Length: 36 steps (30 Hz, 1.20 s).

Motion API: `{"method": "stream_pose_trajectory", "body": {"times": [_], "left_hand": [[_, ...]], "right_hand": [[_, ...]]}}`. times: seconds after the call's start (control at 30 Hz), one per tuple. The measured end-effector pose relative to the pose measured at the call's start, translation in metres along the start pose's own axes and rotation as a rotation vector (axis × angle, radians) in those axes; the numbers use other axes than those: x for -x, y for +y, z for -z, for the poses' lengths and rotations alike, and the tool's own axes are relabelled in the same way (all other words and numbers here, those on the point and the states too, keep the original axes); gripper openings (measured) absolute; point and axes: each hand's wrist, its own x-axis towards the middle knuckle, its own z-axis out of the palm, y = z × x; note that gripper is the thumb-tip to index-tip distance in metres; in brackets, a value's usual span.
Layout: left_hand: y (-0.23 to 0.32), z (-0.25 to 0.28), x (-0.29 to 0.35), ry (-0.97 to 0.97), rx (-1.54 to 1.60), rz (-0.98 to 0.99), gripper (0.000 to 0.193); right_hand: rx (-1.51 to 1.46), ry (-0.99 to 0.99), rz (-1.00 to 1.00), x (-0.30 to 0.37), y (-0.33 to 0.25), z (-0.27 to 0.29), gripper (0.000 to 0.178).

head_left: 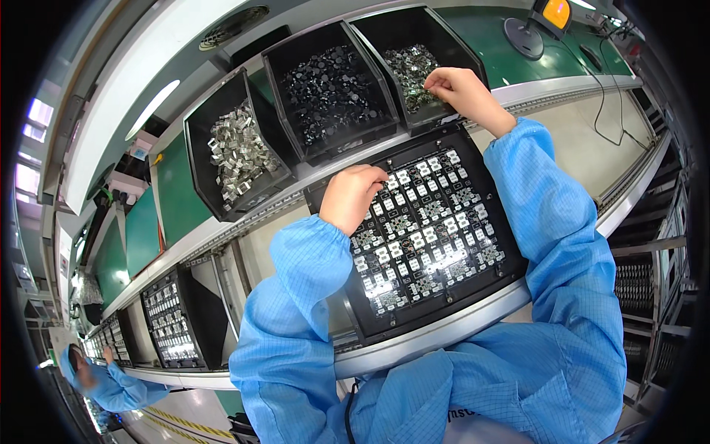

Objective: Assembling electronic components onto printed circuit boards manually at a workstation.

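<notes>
A black fixture (473, 300) lies in front of me, carrying a panel of small circuit boards (444, 255) with rows of white and silver components. My left hand (351, 196) is over the panel's upper left part, its fingertips pinched together close to the boards. Whether a part is between them is too small to tell. At the far right black bin (388, 26), my right hand (462, 92) reaches over the near right side. Its fingers are drawn together at a heap of small shiny silvery parts (410, 63); anything between them cannot be made out.
The middle bin (292, 55) holds small round black parts, the left bin (196, 140) silver metal pieces. A metal conveyor rail (444, 325) runs under the fixture. Further left stand more filled fixtures (174, 322) and a co-worker in blue (118, 388). A cable (603, 137) hangs at right.
</notes>
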Motion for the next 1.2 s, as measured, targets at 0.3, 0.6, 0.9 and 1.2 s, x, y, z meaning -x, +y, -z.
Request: {"method": "stream_pose_trajectory", "body": {"times": [0.3,0.6,0.9,1.2], "left_hand": [[0.002,-0.006,0.003,0.051,-0.140,-0.080,0.007],[0.023,0.006,-0.005,-0.136,-0.367,-0.113,0.024],[0.009,0.053,-0.053,0.286,-0.754,-0.326,0.020],[0.013,0.061,-0.090,-0.256,-0.965,0.173,0.017]], "right_hand": [[0.063,-0.002,-0.028,0.000,0.001,0.005,0.011],[-0.037,0.161,0.110,0.018,-0.063,0.027,0.010],[-0.286,-0.439,0.215,0.095,-0.128,-0.026,0.010],[-0.192,-0.743,0.124,0.113,-0.119,-0.057,0.025]]}}
